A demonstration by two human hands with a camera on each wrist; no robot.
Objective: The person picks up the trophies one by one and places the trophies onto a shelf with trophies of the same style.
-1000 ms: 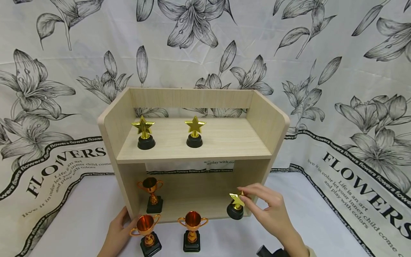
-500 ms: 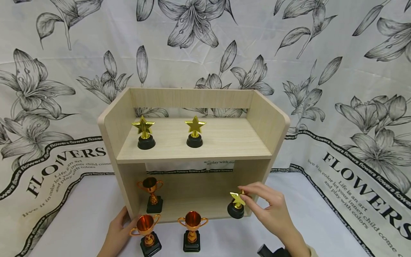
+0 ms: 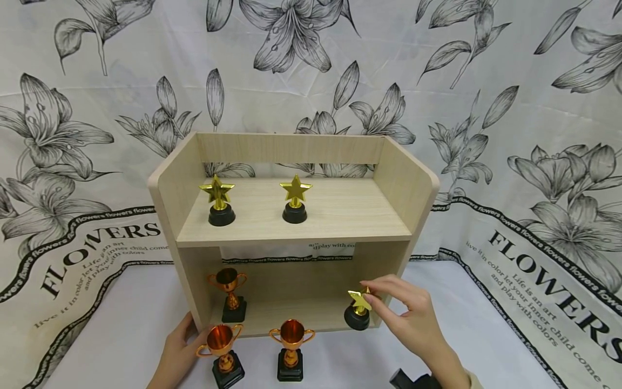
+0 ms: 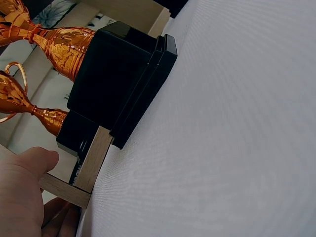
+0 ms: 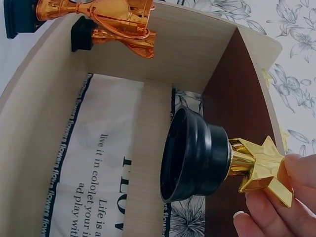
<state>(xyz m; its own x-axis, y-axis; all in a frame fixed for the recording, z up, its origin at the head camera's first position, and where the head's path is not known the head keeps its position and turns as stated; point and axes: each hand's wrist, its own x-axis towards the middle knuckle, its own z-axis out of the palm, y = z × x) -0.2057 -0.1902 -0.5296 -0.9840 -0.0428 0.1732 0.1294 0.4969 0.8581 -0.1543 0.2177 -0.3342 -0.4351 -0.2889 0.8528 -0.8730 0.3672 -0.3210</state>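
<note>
My right hand (image 3: 410,316) pinches a gold star trophy (image 3: 358,310) by its star, at the front right of the lower shelf level. Its round black base (image 5: 195,155) hangs tilted in the right wrist view. My left hand (image 3: 178,351) grips the lower left side panel of the wooden shelf (image 3: 291,236), thumb inside and fingers outside in the left wrist view. Near that hand, a copper-coloured cup trophy (image 3: 223,351) stands on the table, and another cup trophy (image 3: 233,294) stands inside the lower level at left.
Two star trophies, one at left (image 3: 220,200) and one mid-shelf (image 3: 294,199), stand on the upper level. A further cup trophy (image 3: 290,351) stands on the white table in front. A dark object (image 3: 413,381) shows below my right wrist. Flower-printed cloth (image 3: 486,108) hangs behind.
My right hand and the star trophy have shifted very slightly right and up since the earliest frame. The left hand, shelf and other trophies have stayed in place.
</note>
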